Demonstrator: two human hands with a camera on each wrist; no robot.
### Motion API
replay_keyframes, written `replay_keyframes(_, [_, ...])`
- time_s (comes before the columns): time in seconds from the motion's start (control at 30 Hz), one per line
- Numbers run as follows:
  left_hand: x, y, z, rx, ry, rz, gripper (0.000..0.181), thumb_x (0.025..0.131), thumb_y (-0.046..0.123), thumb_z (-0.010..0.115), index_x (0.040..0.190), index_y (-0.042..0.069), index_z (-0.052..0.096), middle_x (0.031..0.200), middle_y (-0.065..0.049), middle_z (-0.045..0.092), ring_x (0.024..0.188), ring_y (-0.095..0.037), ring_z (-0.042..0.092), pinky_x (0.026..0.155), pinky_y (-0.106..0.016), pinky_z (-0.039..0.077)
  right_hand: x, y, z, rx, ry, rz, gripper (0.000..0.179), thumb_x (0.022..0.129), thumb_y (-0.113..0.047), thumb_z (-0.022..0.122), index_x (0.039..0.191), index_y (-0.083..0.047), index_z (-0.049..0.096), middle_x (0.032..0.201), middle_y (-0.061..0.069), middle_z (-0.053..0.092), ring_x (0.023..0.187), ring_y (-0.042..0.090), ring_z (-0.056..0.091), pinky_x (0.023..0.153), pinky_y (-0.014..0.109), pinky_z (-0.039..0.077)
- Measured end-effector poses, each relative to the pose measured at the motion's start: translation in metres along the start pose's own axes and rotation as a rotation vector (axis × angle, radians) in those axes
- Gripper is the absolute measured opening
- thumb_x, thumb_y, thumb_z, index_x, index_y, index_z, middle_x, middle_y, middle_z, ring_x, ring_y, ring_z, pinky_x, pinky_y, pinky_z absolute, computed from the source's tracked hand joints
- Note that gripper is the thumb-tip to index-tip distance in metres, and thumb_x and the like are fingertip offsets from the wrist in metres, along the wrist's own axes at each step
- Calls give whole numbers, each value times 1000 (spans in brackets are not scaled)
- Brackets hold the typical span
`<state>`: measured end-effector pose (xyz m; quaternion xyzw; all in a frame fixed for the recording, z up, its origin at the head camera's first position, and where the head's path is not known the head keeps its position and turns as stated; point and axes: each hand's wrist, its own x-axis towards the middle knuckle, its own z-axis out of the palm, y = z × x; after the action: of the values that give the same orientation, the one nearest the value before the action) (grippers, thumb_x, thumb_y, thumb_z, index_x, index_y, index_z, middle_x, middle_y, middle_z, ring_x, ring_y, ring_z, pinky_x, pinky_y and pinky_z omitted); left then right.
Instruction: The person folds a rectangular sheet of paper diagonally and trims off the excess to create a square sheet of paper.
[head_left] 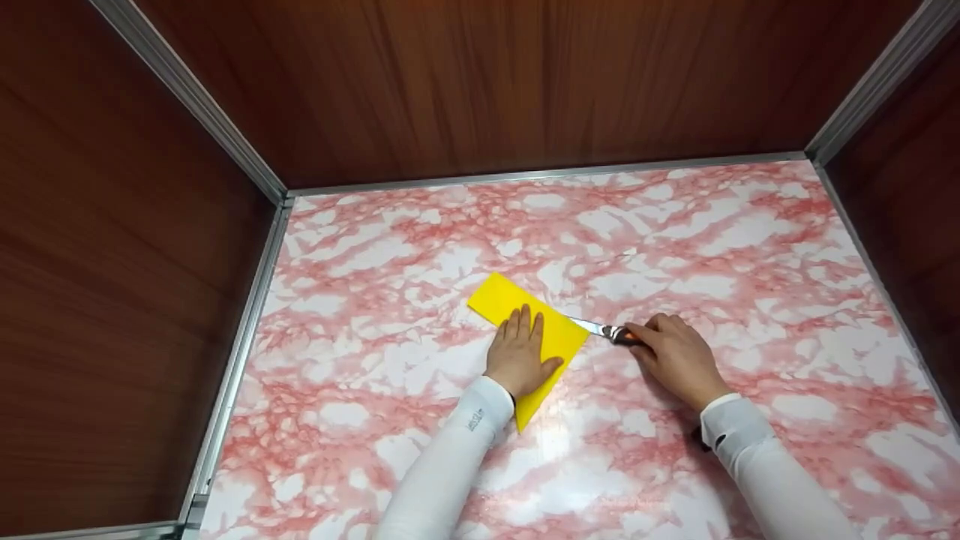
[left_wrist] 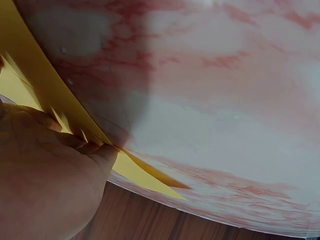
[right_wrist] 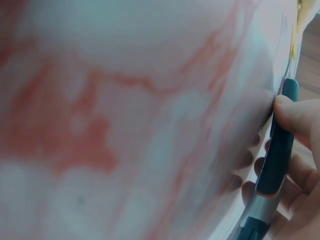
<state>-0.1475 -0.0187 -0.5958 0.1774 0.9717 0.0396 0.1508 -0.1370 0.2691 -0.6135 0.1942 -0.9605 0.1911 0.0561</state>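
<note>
A folded yellow sheet of paper (head_left: pixel 562 341) lies aslant on the table in the head view. My left hand (head_left: pixel 519 356) rests flat on it, fingers extended and thumb out to the side. In the left wrist view, the paper's layers (left_wrist: pixel 142 175) part slightly beyond that hand (left_wrist: pixel 50 170). My right hand (head_left: pixel 679 356) grips the dark handle of a knife (head_left: pixel 628 337) to the right of the paper. The knife's silver blade reaches the paper's upper right edge, and its tip is hidden there. In the right wrist view, the thumb presses along the knife handle (right_wrist: pixel 280 145).
The table (head_left: pixel 360 450) has a red and white marbled top. Dark wood-grain panels (head_left: pixel 480 82) stand at the back, left and right, framed by metal rails (head_left: pixel 232 360).
</note>
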Motion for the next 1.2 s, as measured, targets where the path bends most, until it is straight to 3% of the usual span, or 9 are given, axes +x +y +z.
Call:
replay_keyframes(0.2, [3,-3,-1,6,-18,44,82,105,59,41,164,8,18,170,-16,9,157,-31,8,124,-46,8,-5,-2,-1,3,-18,-37,43,91,-18,78,133,-9,70,100,6,60,90,27,53,76,44,45])
replay_keyframes(0.33, [7,-2,0,31,6,96,75,107,55,40,163,8,25,170,-15,14,156,-31,11,124,-48,9,-9,-4,0,3,-27,-60,44,91,-18,79,133,-11,70,99,4,59,89,25,53,76,43,46])
replay_keyframes(0.6, [8,-1,4,-16,46,211,63,108,39,47,159,7,34,169,-14,19,156,-28,14,124,-40,12,-14,-10,3,-5,-38,-97,45,91,-22,79,134,-13,69,100,2,60,89,24,54,77,42,47])
replay_keyframes(0.73, [4,3,8,58,112,172,65,106,46,49,158,9,39,168,-14,24,154,-28,21,124,-41,15,-15,-13,4,-15,-49,-90,45,91,-22,79,134,-13,70,101,2,60,90,24,54,78,42,47])
replay_keyframes(0.87, [-3,7,14,103,188,90,73,104,52,52,154,0,43,162,-20,34,149,-32,33,121,-41,24,-15,-14,4,-26,-55,-83,44,92,-22,79,134,-13,70,100,3,60,90,25,54,78,42,48])
replay_keyframes(1.0, [-9,8,15,79,191,58,74,104,50,52,153,-5,41,161,-22,36,148,-34,34,121,-39,26,-14,-15,4,-28,-48,-84,43,92,-21,79,133,-13,71,99,3,60,89,25,55,78,43,48])
replay_keyframes(1.2, [-8,7,11,49,145,66,74,105,49,50,155,-4,37,163,-21,31,150,-33,30,121,-38,25,-12,-17,4,-19,-47,-96,44,92,-22,79,133,-13,70,100,3,60,90,25,55,80,43,49])
